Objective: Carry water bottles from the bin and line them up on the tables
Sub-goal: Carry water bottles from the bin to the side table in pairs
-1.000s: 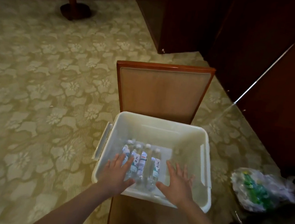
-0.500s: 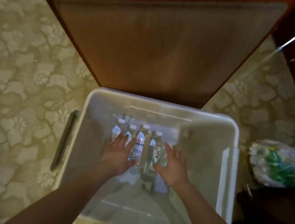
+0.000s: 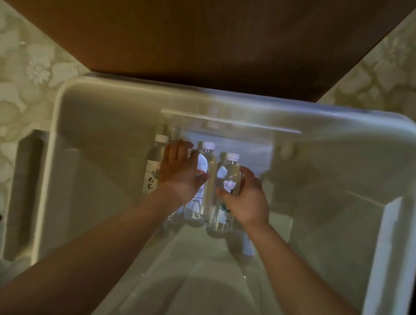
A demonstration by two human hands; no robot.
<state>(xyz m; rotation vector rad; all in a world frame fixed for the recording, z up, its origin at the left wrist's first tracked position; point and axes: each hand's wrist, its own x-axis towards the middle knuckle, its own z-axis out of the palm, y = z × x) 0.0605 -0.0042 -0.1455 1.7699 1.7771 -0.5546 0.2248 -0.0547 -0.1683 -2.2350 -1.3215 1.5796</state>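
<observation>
Clear plastic water bottles with white caps (image 3: 200, 208) lie side by side on the floor of the big white plastic bin (image 3: 247, 107), with their caps toward the bin's far wall. Both bare forearms reach deep into the bin from its near side.

The left hand (image 3: 181, 173) lies palm down on the row. Its fingers bend over a bottle that it mostly hides, and its thumb rests on the bottle with the red and white label (image 3: 203, 164). Whether this hand grasps anything, I cannot tell. The right hand (image 3: 247, 199) grasps the bottle nearest the bin's right wall (image 3: 229, 178), thumb on one side and fingers curled around the other.

The bottle nearest the bin's left wall (image 3: 154, 166) has a pale label with dark Chinese characters, too blurred for me to read.

Behind the bin's far wall stands a brown wooden panel (image 3: 217, 27). Around the bin is a pale carpet with a flower pattern (image 3: 16, 68).
</observation>
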